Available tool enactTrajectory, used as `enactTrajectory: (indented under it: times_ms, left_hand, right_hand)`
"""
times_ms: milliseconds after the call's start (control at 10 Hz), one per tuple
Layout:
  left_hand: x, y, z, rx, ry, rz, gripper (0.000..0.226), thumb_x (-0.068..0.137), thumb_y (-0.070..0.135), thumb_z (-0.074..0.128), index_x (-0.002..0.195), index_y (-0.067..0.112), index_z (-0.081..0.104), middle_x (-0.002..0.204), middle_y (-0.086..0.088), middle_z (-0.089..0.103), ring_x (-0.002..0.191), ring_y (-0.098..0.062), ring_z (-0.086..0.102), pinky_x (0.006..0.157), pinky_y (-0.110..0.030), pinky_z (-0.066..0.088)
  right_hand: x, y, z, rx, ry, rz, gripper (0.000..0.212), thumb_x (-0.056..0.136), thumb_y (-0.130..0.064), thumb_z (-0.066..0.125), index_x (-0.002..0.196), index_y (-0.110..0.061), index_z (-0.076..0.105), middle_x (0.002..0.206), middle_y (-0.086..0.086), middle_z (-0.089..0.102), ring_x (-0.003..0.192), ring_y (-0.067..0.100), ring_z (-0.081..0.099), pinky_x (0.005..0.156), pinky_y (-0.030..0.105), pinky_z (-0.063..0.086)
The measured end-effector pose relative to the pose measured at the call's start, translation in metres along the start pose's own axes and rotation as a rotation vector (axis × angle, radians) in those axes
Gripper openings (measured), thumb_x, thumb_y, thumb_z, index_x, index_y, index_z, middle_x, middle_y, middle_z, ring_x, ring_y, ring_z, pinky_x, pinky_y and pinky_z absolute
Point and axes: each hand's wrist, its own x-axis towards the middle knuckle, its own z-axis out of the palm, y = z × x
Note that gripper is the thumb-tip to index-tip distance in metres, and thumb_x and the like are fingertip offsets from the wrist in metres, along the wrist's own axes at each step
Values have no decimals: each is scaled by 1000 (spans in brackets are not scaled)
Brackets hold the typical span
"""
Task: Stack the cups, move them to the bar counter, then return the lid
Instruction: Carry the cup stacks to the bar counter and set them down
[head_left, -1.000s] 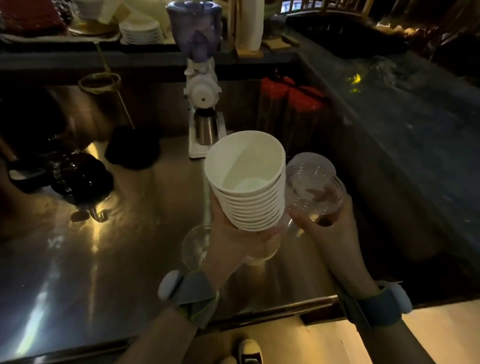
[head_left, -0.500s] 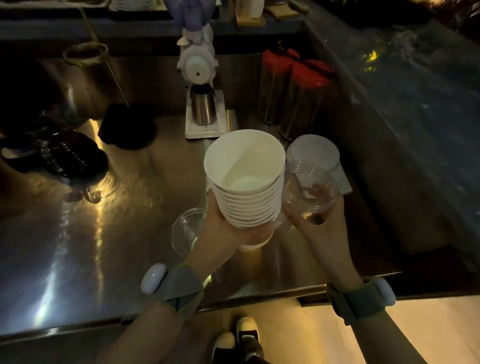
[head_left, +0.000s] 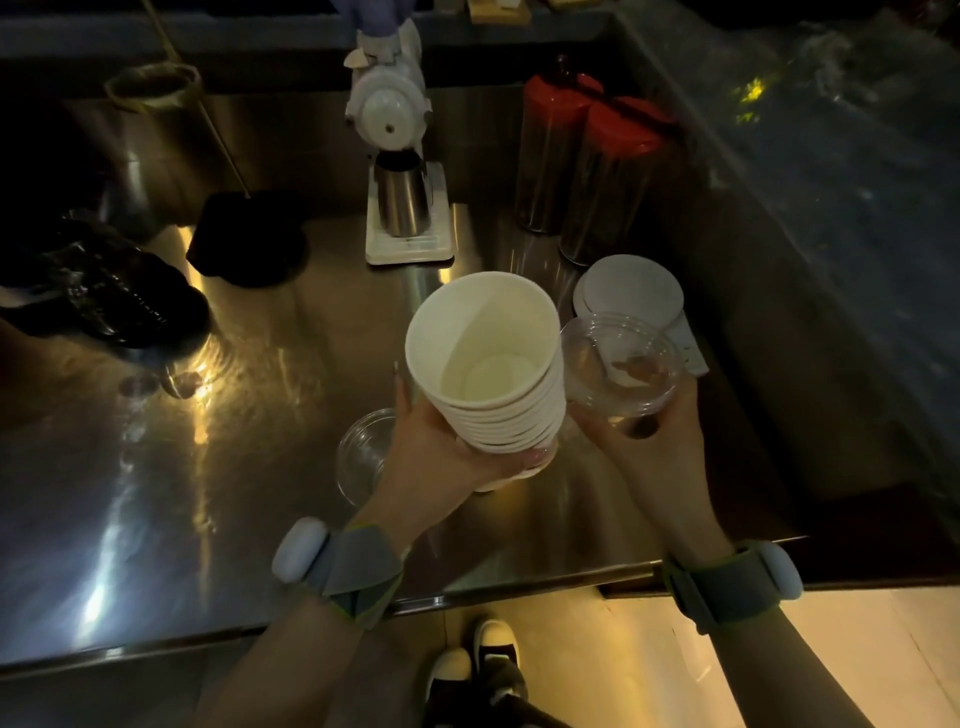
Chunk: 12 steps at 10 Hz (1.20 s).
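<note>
My left hand (head_left: 441, 457) grips a stack of several nested white paper cups (head_left: 488, 364) around its lower part, held above the steel counter with the open mouth tilted toward me. Right beside it, touching the stack's side, my right hand (head_left: 644, 447) holds a clear plastic cup or dome lid (head_left: 621, 364) from below; I cannot tell which it is. Another clear plastic cup (head_left: 363, 452) lies on the counter partly hidden behind my left wrist. The dark stone bar counter (head_left: 831, 208) runs along the right side.
A white grinder (head_left: 389, 104) with a steel jug (head_left: 400, 202) on a white base stands at the back. Two red-lidded jars (head_left: 592, 171) stand right of it, white round lids or coasters (head_left: 628, 291) below them. Dark objects (head_left: 104, 291) lie left. The steel counter's front edge (head_left: 208, 634) is near my shoes.
The view has tilted downward, so the counter objects sit higher in frame. Both hands keep their hold, and the clear piece stays pressed next to the cup stack.
</note>
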Motion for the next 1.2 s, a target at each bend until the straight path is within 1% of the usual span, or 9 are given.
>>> enactTrajectory:
  times_ms: [200,400,600,700,800,900,1000,1100,1200]
  left_hand:
    - [1,5,-7,103,-16,8,95,42,60,82,126,41,41,126,19,57,127,-8,48,113,-57,24]
    - [5,-1,-15,241,-55,45,91,46,62,80,123,49,35,122,28,55,124,-3,50,114,-56,23]
    - [2,-18,-11,337,-91,26,96,41,62,78,124,43,34,112,41,48,113,30,31,121,-48,5]
    - [4,-24,-12,393,-92,29,96,40,66,75,124,39,39,109,40,50,117,25,33,120,-40,-7]
    - [7,-24,-14,435,-98,32,98,39,72,71,126,37,42,115,31,56,124,15,36,115,-26,-19]
    - [8,-21,-15,483,-119,31,103,41,75,66,131,32,41,129,17,59,129,6,36,114,-31,-21]
    - [7,-18,-18,486,-131,33,109,42,72,70,136,30,34,136,11,54,134,-3,36,120,-46,-6]
    - [5,-15,-36,632,-99,79,125,39,74,73,142,29,19,150,5,34,142,-18,23,117,-57,13]
    - [0,-18,-52,847,-77,71,140,31,93,51,146,29,3,158,4,14,146,-20,4,118,-56,-2]
  right_hand:
    - [0,4,-3,11,-29,-16,74,65,-36,81,125,-18,43,103,-23,54,88,-22,55,69,-5,40]
    - [-3,2,1,-21,-12,23,75,58,-55,79,116,-52,32,98,-55,44,91,-35,42,60,-13,31]
    - [-3,11,4,-43,64,30,94,47,-68,70,127,-34,37,100,-37,44,91,-38,38,58,-13,30]
    - [-5,14,3,-30,43,45,99,43,-72,70,128,-35,36,107,-35,43,95,-32,43,59,-6,39]
    - [-6,15,3,-19,26,53,94,44,-67,72,126,-39,35,106,-36,42,93,-34,41,59,-9,36]
    - [-7,14,5,-56,18,76,85,55,-49,81,125,-39,35,105,-34,42,92,-25,48,55,-4,39]
    - [-7,9,4,-114,50,96,83,61,-39,83,129,-30,37,110,-22,45,91,-7,51,58,2,35]
    - [-3,-6,-7,-71,92,-8,68,67,-33,80,122,-16,45,103,-14,56,87,2,58,70,10,40]
    - [-1,-22,-14,-48,123,-55,65,67,-31,78,121,-13,45,103,-7,59,87,5,60,74,15,44]
